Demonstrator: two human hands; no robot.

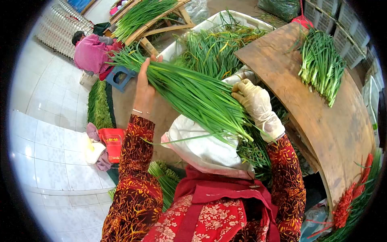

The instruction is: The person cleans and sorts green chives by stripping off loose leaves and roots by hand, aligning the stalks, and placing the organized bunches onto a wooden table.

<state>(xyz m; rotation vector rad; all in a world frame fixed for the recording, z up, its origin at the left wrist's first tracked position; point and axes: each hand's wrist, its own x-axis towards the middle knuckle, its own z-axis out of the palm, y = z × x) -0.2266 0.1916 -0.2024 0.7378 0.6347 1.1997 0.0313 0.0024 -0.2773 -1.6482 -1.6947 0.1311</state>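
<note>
A long bunch of green chives [197, 94] lies slantwise in front of me, leaf tips at the upper left and pale stem ends at the lower right. My left hand [146, 84], bare with a bracelet at the wrist, is wrapped round the leafy part from the left. At the bunch's right edge, my right hand [258, 107] wears a pale rubber glove; its fingers are curled and pinched against the leaves. Below the bunch, a white sack [201, 141] covers my lap. One stray leaf hangs out toward my left sleeve.
A white crate [167, 52] heaped with loose chives stands ahead. On the wooden board [282, 68] at right lies another chive bunch [322, 64], with red ties [350, 197] near its lower edge. A co-worker [92, 52] bends at the upper left, near a blue stool [121, 78].
</note>
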